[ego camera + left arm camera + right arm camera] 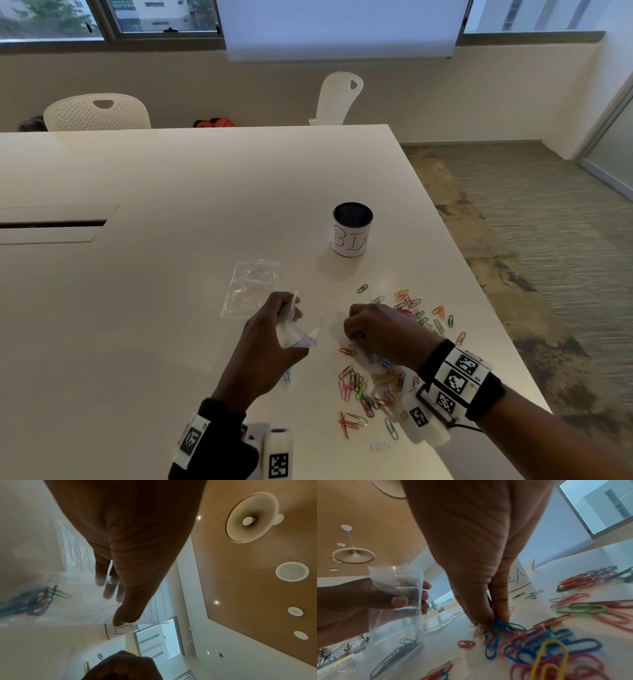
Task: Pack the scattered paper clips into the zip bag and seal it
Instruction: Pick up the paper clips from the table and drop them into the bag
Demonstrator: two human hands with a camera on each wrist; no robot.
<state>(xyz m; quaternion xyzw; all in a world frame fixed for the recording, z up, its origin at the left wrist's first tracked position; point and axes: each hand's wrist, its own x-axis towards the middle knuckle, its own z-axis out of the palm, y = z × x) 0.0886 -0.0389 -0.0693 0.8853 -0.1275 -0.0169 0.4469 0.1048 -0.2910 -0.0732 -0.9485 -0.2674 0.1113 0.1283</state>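
A clear zip bag [301,329], mouth open and a few clips inside, is held upright at lower centre by the left hand [263,346]. Coloured paper clips [373,383], too many to count, are strewn at lower right, partly hidden by the right hand [380,334], which is pinched on a small bunch. One spare bag [250,287] and one labelled cup [352,229] are seen above.

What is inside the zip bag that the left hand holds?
The zip bag, held by the left hand, has a few paper clips at its bottom, blue, green and darker ones. An exact count is impossible: they overlap and the plastic blurs them.
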